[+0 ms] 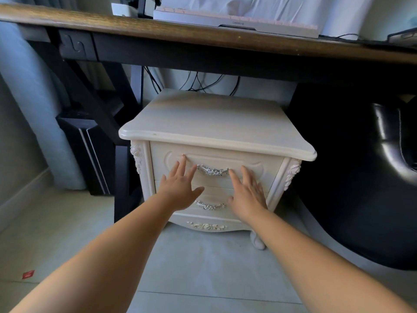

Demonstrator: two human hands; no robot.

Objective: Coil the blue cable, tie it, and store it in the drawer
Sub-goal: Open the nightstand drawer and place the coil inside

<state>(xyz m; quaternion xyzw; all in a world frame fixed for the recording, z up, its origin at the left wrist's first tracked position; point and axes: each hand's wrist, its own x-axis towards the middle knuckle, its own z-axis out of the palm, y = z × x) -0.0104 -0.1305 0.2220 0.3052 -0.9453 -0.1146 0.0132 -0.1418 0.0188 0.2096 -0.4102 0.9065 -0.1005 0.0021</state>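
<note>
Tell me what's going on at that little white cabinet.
A person has both bare hands on the front of the top drawer of a white nightstand that stands under a wooden desk. The left hand and the right hand lie flat with straight fingers, one on each side of the silver handle, and seem to press on it. The drawer looks shut. No blue cable is in view.
</note>
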